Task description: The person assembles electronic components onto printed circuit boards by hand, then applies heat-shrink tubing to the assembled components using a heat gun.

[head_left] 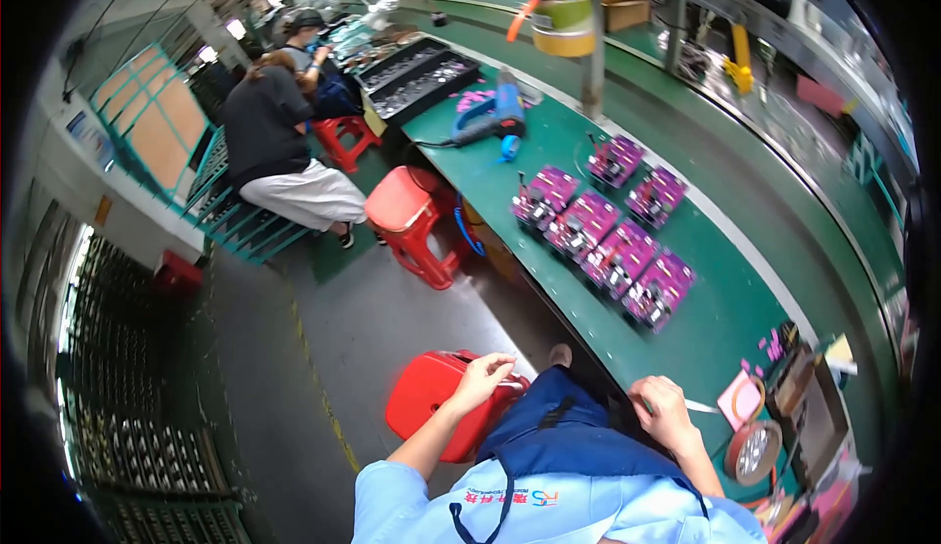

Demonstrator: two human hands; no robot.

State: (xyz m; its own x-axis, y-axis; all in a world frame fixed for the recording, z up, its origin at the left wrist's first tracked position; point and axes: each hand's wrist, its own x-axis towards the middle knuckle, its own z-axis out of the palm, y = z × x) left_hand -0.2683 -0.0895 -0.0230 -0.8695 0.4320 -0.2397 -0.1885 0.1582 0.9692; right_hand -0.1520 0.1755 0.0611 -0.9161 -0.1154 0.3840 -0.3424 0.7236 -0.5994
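At a green bench (737, 321), a worker in a light blue shirt (397, 505) holds the left hand (482, 381) over a red stool (423, 402), lower centre of the frame, and the right hand (663, 413), curled, beside the bench's edge at lower right. Whether either hand's fingers grip anything cannot be told. Six purple circuit boards (620, 258) lie right of centre, a blue heat gun (509, 108) above.

A red stool (402, 201) stands beside the tabletop (727, 299); beyond it is a dark-shirted person (263, 127); a cardboard box (627, 9) sits near a metal pole (592, 74).
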